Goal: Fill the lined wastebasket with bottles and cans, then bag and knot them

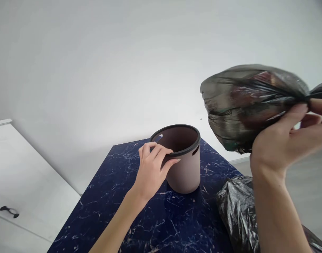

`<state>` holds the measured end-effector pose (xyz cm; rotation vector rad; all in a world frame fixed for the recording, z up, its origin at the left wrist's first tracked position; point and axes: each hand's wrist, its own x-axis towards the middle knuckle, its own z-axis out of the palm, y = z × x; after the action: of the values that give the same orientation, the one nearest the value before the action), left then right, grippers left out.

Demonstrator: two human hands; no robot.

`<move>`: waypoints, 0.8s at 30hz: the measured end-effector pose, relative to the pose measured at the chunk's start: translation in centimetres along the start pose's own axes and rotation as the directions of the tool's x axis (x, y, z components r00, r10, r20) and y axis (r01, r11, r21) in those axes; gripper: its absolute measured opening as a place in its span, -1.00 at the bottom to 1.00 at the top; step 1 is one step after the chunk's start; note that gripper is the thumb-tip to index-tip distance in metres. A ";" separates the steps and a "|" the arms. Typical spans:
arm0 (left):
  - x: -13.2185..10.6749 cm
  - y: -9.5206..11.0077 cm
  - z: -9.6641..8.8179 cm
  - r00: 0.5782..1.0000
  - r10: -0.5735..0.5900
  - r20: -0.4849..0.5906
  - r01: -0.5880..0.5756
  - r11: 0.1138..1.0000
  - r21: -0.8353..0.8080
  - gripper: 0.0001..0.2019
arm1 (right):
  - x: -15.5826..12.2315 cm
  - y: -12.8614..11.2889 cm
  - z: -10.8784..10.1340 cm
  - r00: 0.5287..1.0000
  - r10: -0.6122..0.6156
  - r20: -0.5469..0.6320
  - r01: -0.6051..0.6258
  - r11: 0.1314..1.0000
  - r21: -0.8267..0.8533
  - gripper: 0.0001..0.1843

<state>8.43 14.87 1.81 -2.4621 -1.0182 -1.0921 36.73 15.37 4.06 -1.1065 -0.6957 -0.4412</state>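
A small mauve waste bin (pixel 185 168) with a black rim stands on a dark blue marbled table (pixel 155 225). My left hand (pixel 152 170) grips the near left part of the bin's rim, fingers curled over the edge. The bin looks empty inside. My right hand (pixel 287 137) is raised at the right and pinches the gathered neck of a full grey translucent rubbish bag (pixel 245 105), held in the air to the right of and above the bin.
Another dark plastic bag (pixel 237 214) lies on the table's right side, under my right forearm. A white cabinet with a black handle (pixel 9 211) stands at the left. A plain white wall rises behind the table; grey floor shows at the right.
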 end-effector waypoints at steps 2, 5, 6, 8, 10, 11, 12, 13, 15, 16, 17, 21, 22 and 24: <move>-0.7 0.0 -1.6 0.999 -0.034 0.041 0.034 0.999 0.001 -0.87 | -0.4 1.2 0.8 0.997 -0.028 -0.075 0.027 1.000 -0.012 -0.92; -1.5 0.0 -3.8 0.994 -0.075 0.083 0.074 0.997 0.010 -0.91 | -1.3 3.2 2.1 0.997 0.055 0.060 -0.047 0.991 -0.123 -0.89; -1.7 0.0 -4.4 0.992 -0.089 0.088 0.089 0.996 0.014 -0.92 | -1.7 3.8 2.5 0.985 0.110 0.132 -0.084 0.978 -0.189 -0.88; -2.1 0.1 -5.5 0.988 -0.123 0.098 0.121 0.992 0.023 -0.93 | -2.7 4.8 3.2 0.944 0.207 0.256 -0.124 0.944 -0.304 -0.87; -2.4 0.2 -6.5 0.983 -0.150 0.107 0.147 0.988 0.037 -0.93 | -3.7 5.7 3.7 0.899 0.268 0.348 -0.131 0.920 -0.368 -0.88; -2.6 0.3 -7.0 0.981 -0.161 0.107 0.157 0.987 0.044 -0.93 | -4.1 6.1 3.9 0.879 0.286 0.381 -0.128 0.912 -0.389 -0.86; -2.8 0.3 -7.5 0.980 -0.169 0.106 0.164 0.985 0.051 -0.94 | -4.4 6.5 3.9 0.857 0.305 0.416 -0.120 0.902 -0.414 -0.83; -2.9 0.4 -8.0 0.979 -0.177 0.102 0.172 0.983 0.056 -0.94 | -4.7 7.0 4.0 0.831 0.322 0.453 -0.106 0.892 -0.439 -0.79; -3.2 0.5 -8.7 0.978 -0.189 0.091 0.183 0.981 0.065 -0.95 | -5.1 7.8 4.0 0.775 0.346 0.528 -0.064 0.875 -0.479 -0.73; -3.3 0.6 -9.1 0.977 -0.191 0.089 0.186 0.980 0.069 -0.95 | -5.2 8.3 4.1 0.745 0.353 0.566 -0.037 0.869 -0.494 -0.70; -3.5 0.7 -9.3 0.977 -0.193 0.087 0.187 0.980 0.073 -0.96 | -5.3 8.7 4.1 0.712 0.358 0.604 -0.008 0.864 -0.503 -0.69; -3.9 0.9 -9.9 0.980 -0.179 0.086 0.173 0.982 0.078 -0.95 | -5.7 10.0 4.4 0.589 0.378 0.714 0.102 0.842 -0.530 -0.66; -4.0 1.0 -9.9 0.981 -0.173 0.085 0.167 0.983 0.077 -0.94 | -5.8 10.3 4.5 0.563 0.384 0.732 0.127 0.835 -0.536 -0.66; -4.2 1.1 -9.9 0.983 -0.165 0.086 0.159 0.985 0.070 -0.93 | -6.1 11.0 4.8 0.510 0.390 0.766 0.178 0.824 -0.538 -0.66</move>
<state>1.77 7.20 5.54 -2.4344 -1.2801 -0.9841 38.05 24.04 -6.19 -1.9840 -1.4300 0.1060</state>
